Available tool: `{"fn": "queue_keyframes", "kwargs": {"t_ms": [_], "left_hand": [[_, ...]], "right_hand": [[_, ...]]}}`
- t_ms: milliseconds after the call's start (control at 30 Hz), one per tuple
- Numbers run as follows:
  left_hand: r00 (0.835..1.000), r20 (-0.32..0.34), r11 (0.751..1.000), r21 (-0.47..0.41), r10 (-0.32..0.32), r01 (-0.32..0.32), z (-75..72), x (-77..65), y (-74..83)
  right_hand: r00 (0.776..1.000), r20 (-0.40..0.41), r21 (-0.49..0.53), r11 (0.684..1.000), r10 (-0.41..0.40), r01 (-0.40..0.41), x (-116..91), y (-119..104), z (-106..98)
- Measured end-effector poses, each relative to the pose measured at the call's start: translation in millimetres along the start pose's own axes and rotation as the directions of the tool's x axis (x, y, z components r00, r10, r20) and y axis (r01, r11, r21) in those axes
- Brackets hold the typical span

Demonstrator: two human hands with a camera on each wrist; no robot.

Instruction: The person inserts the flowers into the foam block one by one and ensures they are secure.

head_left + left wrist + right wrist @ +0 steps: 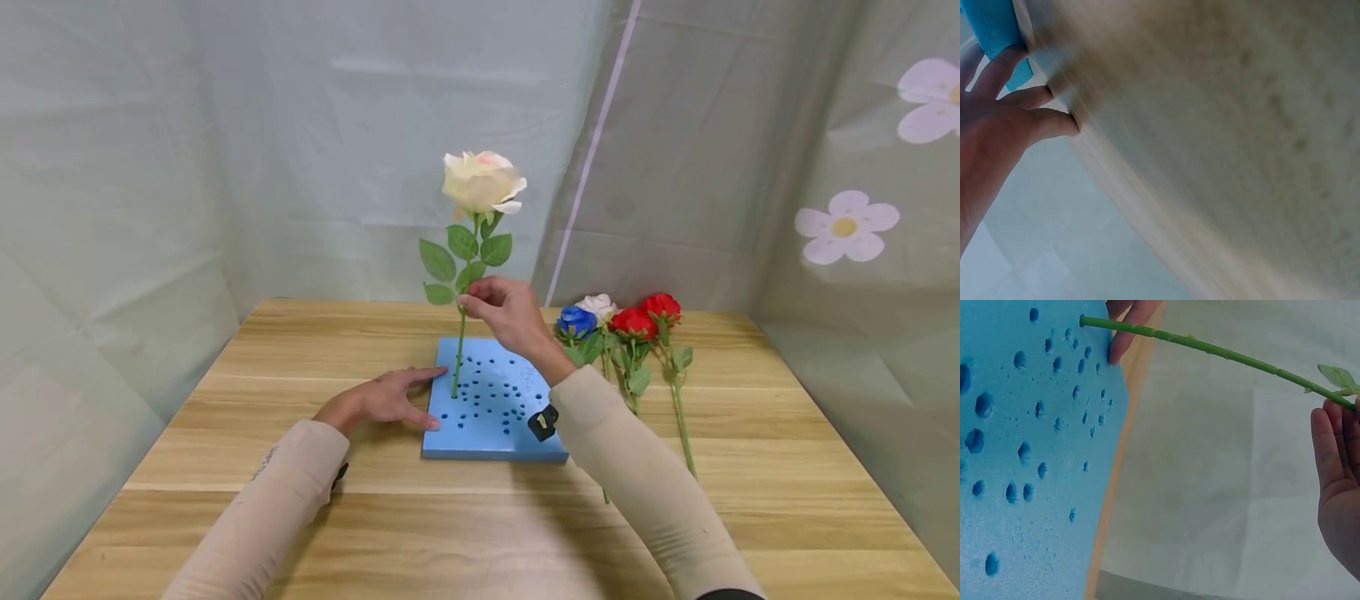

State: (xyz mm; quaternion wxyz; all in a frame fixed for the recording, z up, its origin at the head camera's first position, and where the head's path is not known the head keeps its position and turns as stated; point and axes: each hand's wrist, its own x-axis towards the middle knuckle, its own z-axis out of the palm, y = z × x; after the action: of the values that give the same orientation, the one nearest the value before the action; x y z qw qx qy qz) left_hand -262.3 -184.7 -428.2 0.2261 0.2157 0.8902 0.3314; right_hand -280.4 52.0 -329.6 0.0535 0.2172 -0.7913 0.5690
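Head view: right hand (pixel 508 315) pinches white rose (pixel 482 185), spread left hand (pixel 386 397) touches blue board (pixel 476 442).

Head view: soft, even light, moderately bright; pale sheen on desk (pixel 450 517) toward front, diffuse shadow beside right sleeve (pixel 637 450). Left wrist: dim, desk smeary and out of focus, dark shadow up top. Right wrist: muted, greyish; board (pixel 1054 537) crisper, glossy lower left.

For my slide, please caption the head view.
Left hand touches flat blue perforated block; right hand pinches cream rose by its green stem.
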Motion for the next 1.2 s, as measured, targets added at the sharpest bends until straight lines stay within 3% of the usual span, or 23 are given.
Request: {"fn": "queue_keyframes", "kwargs": {"t_ms": [500, 867, 1200], "left_hand": [[1.000, -0.002, 1.000, -0.005, -0.006, 0.006, -1.5, 1.4, 0.7], [1.000, 0.001, 1.000, 0.008, -0.016, 0.016, -3.8, 1.7, 3.3], [1.000, 0.015, 1.000, -0.004, -0.010, 0.010, -0.3, -0.5, 2.9]], "right_hand": [[1.000, -0.004, -0.050, 0.998, -0.025, 0.025, -2.6, 1.2, -1.6], [0.991, 0.041, -0.147, 0.980, -0.129, 0.134, -4.3, -0.4, 1.0], [0.989, 0.056, -0.116, 0.983, -0.138, 0.144, -7.3, 7.9, 1.9]]}}
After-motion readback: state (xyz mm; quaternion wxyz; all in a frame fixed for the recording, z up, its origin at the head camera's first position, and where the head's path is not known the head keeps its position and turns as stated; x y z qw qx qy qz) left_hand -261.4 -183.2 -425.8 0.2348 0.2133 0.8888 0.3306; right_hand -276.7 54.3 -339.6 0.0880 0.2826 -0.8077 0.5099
